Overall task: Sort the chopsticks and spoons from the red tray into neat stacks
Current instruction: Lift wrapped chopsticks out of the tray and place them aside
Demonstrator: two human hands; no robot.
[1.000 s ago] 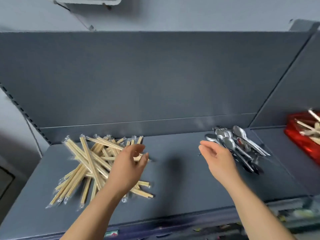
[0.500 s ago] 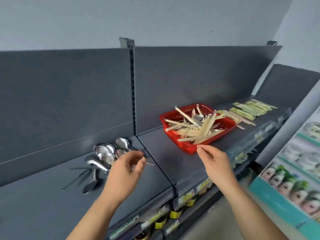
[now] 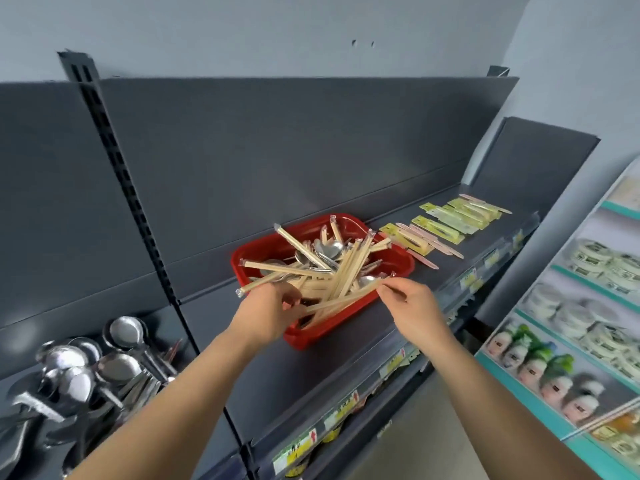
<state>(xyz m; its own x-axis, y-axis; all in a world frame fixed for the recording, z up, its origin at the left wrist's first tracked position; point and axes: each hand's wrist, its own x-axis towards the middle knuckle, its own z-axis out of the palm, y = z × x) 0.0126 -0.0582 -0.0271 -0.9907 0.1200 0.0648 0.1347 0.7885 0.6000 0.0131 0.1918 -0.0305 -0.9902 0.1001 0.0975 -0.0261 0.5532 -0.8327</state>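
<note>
The red tray [image 3: 398, 271] stands on the dark shelf, filled with wrapped wooden chopsticks [image 3: 294, 271] lying criss-cross over several metal spoons [image 3: 329, 251]. My left hand [image 3: 268, 311] is at the tray's near left corner, fingers closed around one end of a small bundle of chopsticks [image 3: 341, 299]. My right hand [image 3: 412, 304] pinches the other end of that bundle at the tray's near right side. A pile of sorted metal spoons [image 3: 90, 368] lies on the shelf at the lower left.
Yellow-green flat packets [image 3: 446, 223] lie in a row on the shelf right of the tray. A slotted upright [image 3: 138, 216] divides the shelf bays. Price labels [image 3: 346, 414] line the shelf front. A rack of printed packages [image 3: 571, 341] stands at the right.
My view swung right from the chopstick pile past the spoons to the red tray. Both hands reached into the tray and took hold of a bundle of chopsticks.
</note>
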